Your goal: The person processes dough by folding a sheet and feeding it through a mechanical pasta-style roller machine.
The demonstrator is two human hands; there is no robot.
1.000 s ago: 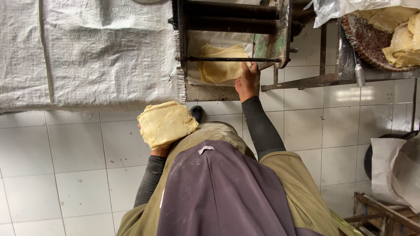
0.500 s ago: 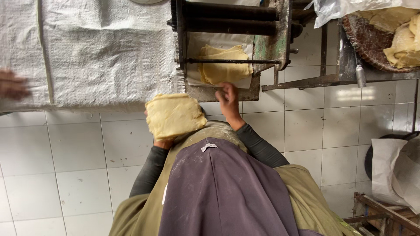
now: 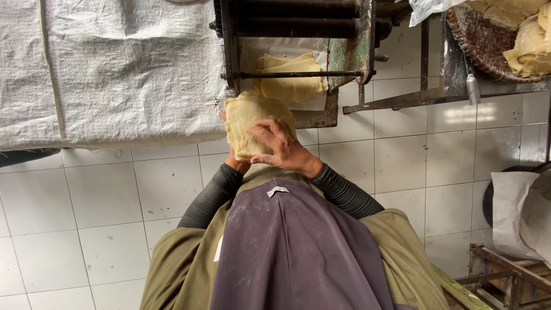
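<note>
Above white floor tiles (image 3: 103, 229), both hands — right hand (image 3: 281, 149), left hand (image 3: 236, 163) seemingly beneath — clasp folded dough sheet (image 3: 247, 117).

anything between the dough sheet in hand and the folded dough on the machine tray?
Head view: only a thin black crossbar between the held dough sheet and the folded dough.

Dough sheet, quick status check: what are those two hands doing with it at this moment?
Left hand under the folded dough sheet, supporting it. Right hand pressed on top. More dough on the roller machine ahead. Nothing blocking.
</note>
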